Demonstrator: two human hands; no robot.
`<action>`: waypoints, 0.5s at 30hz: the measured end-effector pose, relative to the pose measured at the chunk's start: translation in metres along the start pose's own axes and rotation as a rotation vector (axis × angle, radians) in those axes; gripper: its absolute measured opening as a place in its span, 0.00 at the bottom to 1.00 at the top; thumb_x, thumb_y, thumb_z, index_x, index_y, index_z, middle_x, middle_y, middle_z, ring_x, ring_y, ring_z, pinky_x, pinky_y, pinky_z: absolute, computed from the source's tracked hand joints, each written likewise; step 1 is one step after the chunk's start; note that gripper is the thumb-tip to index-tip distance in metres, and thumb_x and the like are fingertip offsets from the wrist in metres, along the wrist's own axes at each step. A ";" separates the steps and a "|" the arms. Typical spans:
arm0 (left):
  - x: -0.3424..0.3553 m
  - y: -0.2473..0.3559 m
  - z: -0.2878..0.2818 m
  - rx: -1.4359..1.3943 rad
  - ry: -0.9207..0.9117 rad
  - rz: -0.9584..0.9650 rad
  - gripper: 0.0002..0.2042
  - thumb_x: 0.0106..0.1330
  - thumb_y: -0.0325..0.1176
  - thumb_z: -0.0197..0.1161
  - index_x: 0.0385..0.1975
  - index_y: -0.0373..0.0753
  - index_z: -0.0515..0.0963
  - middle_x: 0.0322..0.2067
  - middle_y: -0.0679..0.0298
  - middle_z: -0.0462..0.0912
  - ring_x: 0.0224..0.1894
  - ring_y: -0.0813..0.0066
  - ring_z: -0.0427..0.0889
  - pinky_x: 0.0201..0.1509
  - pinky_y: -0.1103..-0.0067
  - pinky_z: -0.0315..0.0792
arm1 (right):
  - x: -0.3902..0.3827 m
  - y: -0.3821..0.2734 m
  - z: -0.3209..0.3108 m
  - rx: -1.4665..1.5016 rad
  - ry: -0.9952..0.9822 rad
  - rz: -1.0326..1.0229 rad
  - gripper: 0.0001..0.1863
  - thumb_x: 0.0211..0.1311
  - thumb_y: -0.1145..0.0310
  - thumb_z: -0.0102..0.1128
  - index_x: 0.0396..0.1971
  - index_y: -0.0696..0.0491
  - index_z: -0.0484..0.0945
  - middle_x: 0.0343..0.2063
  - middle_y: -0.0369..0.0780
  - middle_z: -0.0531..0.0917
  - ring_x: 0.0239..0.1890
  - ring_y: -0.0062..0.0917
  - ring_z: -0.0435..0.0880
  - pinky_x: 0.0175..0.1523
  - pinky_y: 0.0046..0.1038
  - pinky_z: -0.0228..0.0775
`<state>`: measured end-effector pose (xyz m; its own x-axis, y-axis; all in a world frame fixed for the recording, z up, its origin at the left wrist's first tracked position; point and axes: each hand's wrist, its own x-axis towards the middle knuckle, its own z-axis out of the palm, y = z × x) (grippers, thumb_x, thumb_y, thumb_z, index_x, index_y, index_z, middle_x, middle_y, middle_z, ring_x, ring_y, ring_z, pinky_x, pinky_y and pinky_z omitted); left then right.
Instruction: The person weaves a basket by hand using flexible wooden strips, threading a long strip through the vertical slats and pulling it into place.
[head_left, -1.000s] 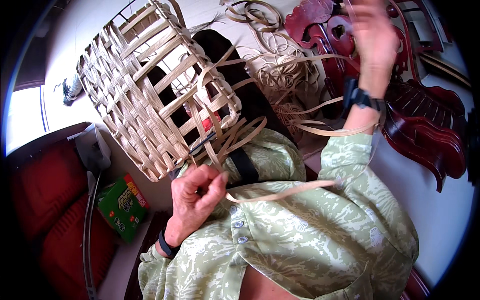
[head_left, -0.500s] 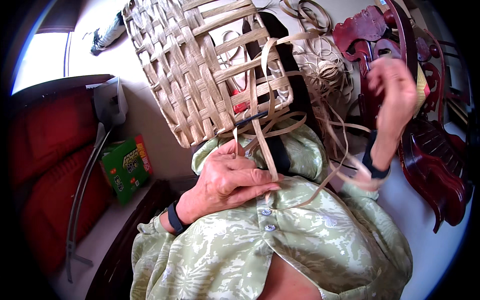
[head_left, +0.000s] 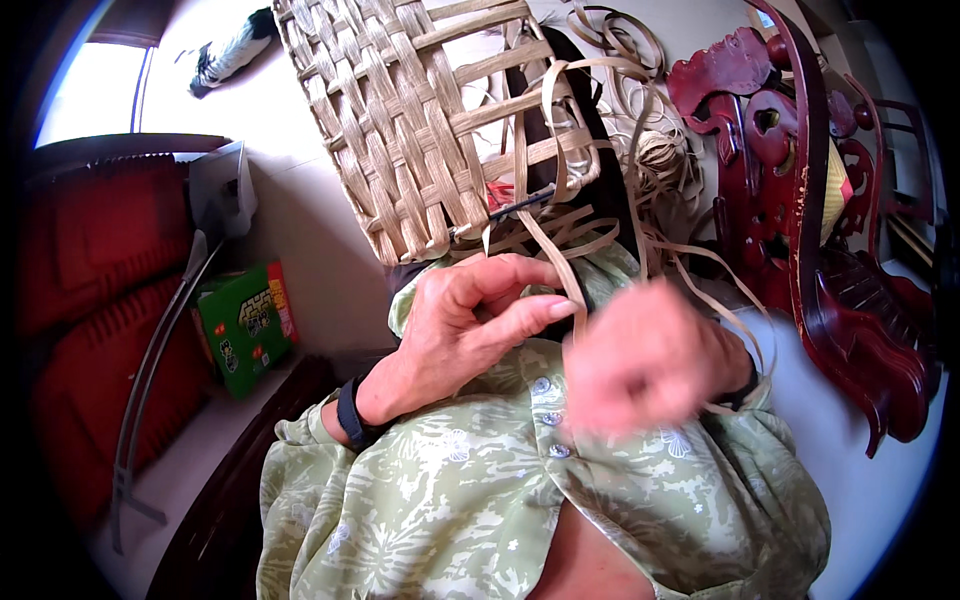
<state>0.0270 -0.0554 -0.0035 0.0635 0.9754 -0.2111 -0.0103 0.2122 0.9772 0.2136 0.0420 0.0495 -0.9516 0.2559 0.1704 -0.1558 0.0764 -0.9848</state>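
The woven basket (head_left: pixel 385 120) lies tipped in front of the person, at the upper middle of the view, its wide tan slats crossing closely on the left and leaving larger gaps on the right. A thin dark rod (head_left: pixel 520 210) crosses its lower right corner, with something red (head_left: pixel 499 193) showing just behind.

The left hand (head_left: pixel 475 310) is just below the basket, its thumb and forefinger held with a narrow gap between them. A flat tan strip (head_left: pixel 551 247) comes down from the basket to those 2 fingertips — whether they grip it, I cannot tell. The right hand (head_left: pixel 640 365) is close beside, at the front of the shirt; it is blurred and looks curled, and I cannot tell what it holds. A second strip (head_left: pixel 640 200) rises from near its top edge. A dark band sits on each of the 2 wrists.

The patterned green shirt (head_left: pixel 420 500) shows 3 buttons near the hands. Past the basket's right side is a tangled heap of strips (head_left: pixel 655 150) — loose loops and thin strands — and next to it dark red carved furniture (head_left: pixel 800 200). On the left are red cushions (head_left: pixel 110 240), a grey stand (head_left: pixel 150 420) and a green box (head_left: pixel 245 335).
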 end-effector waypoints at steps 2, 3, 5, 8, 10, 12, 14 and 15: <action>0.000 -0.002 -0.002 0.054 0.001 -0.047 0.10 0.64 0.31 0.70 0.44 0.39 0.85 0.15 0.74 0.71 0.18 0.93 0.64 0.21 0.86 0.60 | -0.001 0.013 0.003 0.002 0.418 0.304 0.15 0.68 0.67 0.62 0.21 0.57 0.75 0.14 0.31 0.71 0.17 0.12 0.68 0.22 0.23 0.60; 0.001 0.002 0.001 -0.047 -0.003 -0.093 0.10 0.64 0.31 0.70 0.44 0.40 0.85 0.13 0.77 0.66 0.18 0.94 0.61 0.21 0.86 0.55 | 0.000 0.016 0.003 0.173 0.610 0.497 0.16 0.69 0.65 0.62 0.22 0.56 0.76 0.14 0.28 0.70 0.17 0.11 0.66 0.22 0.22 0.58; 0.001 0.009 0.002 -0.042 -0.016 -0.132 0.10 0.61 0.32 0.72 0.43 0.43 0.86 0.13 0.75 0.67 0.18 0.91 0.62 0.21 0.85 0.58 | -0.001 0.036 -0.002 0.106 0.752 0.568 0.15 0.69 0.60 0.64 0.26 0.55 0.78 0.15 0.25 0.69 0.19 0.09 0.64 0.22 0.19 0.56; 0.002 -0.001 0.003 0.154 0.009 0.094 0.09 0.59 0.32 0.72 0.40 0.45 0.87 0.13 0.74 0.69 0.19 0.85 0.65 0.23 0.83 0.61 | 0.005 0.052 0.000 -0.102 0.522 0.693 0.26 0.69 0.50 0.59 0.25 0.61 0.79 0.13 0.34 0.71 0.19 0.13 0.67 0.24 0.26 0.62; 0.001 0.000 0.003 0.200 0.008 0.135 0.09 0.59 0.31 0.72 0.39 0.46 0.87 0.13 0.73 0.71 0.20 0.81 0.66 0.24 0.81 0.63 | 0.002 0.069 0.004 -0.114 0.426 0.669 0.21 0.68 0.56 0.61 0.25 0.61 0.79 0.14 0.38 0.72 0.19 0.14 0.68 0.24 0.27 0.63; 0.002 0.004 -0.001 0.225 -0.002 0.134 0.04 0.60 0.32 0.72 0.33 0.43 0.86 0.14 0.72 0.72 0.20 0.82 0.67 0.25 0.81 0.64 | 0.003 0.074 0.006 -0.072 0.386 0.645 0.16 0.66 0.62 0.62 0.25 0.61 0.78 0.14 0.41 0.72 0.19 0.14 0.67 0.25 0.27 0.62; -0.001 0.003 0.000 0.052 0.035 -0.019 0.06 0.62 0.34 0.72 0.32 0.41 0.84 0.14 0.71 0.72 0.20 0.84 0.66 0.26 0.81 0.64 | 0.003 0.065 0.006 -0.212 0.416 0.496 0.12 0.64 0.67 0.62 0.25 0.60 0.77 0.14 0.39 0.71 0.20 0.13 0.67 0.24 0.25 0.61; -0.003 0.003 -0.001 -0.036 0.061 -0.095 0.07 0.63 0.35 0.71 0.32 0.40 0.83 0.14 0.71 0.71 0.21 0.85 0.65 0.26 0.81 0.64 | 0.001 0.039 -0.001 -0.149 0.342 0.562 0.10 0.63 0.68 0.62 0.25 0.59 0.78 0.14 0.37 0.71 0.19 0.14 0.67 0.24 0.24 0.60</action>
<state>0.0262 -0.0580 -0.0003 0.0052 0.9523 -0.3050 -0.0432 0.3049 0.9514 0.2065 0.0460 0.0116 -0.7359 0.5844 -0.3418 0.3999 -0.0321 -0.9160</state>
